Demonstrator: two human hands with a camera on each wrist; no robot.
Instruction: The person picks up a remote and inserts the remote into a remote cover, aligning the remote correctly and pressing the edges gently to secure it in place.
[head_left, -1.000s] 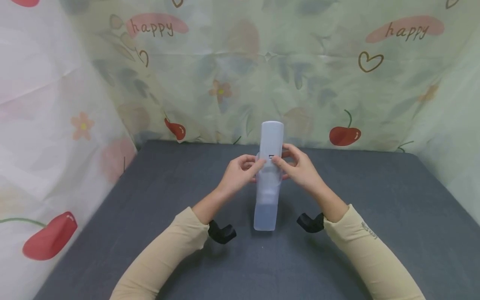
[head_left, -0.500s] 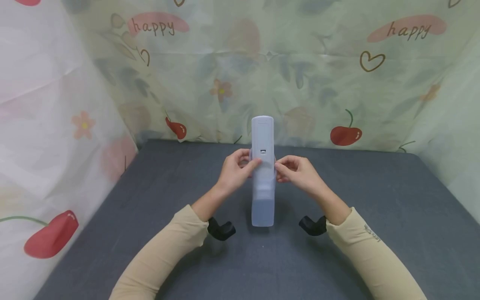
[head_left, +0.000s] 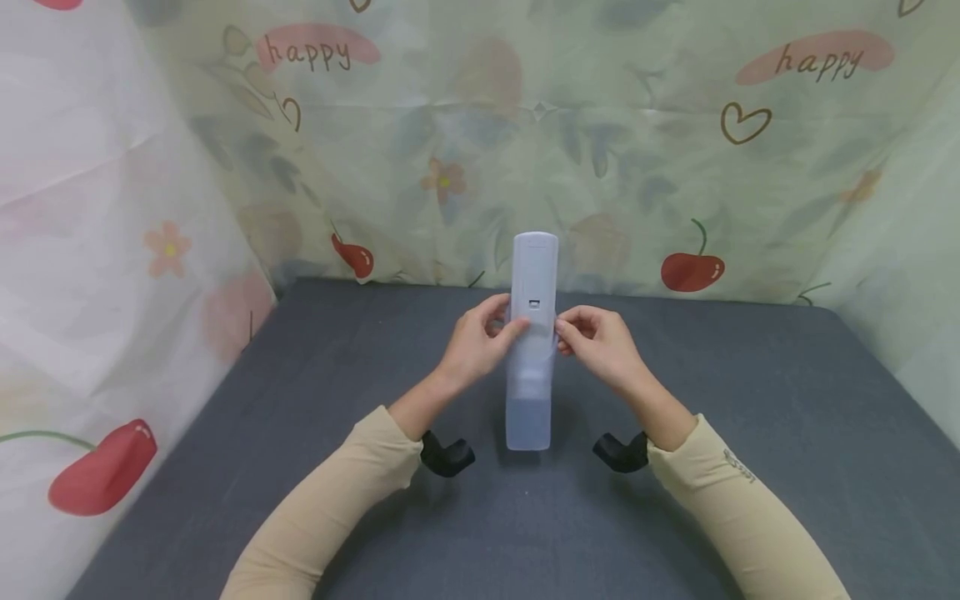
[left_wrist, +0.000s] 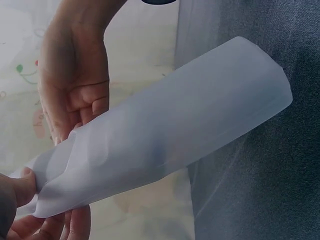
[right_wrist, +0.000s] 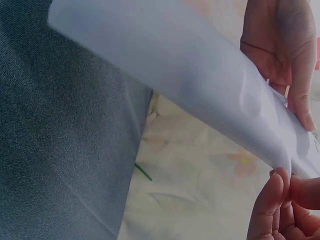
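Observation:
A long whitish translucent case (head_left: 532, 367) with a small dark slot stands nearly upright above the table in the head view. The left hand (head_left: 475, 340) grips its left side, thumb on the near face and fingers behind. The right hand (head_left: 602, 340) pinches its right edge between thumb and index finger. In the left wrist view the case (left_wrist: 165, 125) slants across, its smooth lower end over the table. The right wrist view shows the right fingertips pinching an edge of the case (right_wrist: 190, 75), where a sleeve-like rim overlaps a narrower part.
A dark grey table (head_left: 360, 533) lies under the hands. Patterned cloth (head_left: 540, 150) hangs behind it and at both sides. Black wrist-worn pieces (head_left: 447, 456) stick out from both cuffs, low over the table.
The case has shifted left, then slightly back right, and its slot is now uncovered. The right thumb has moved from the near face to the right edge. The left hand keeps its grip.

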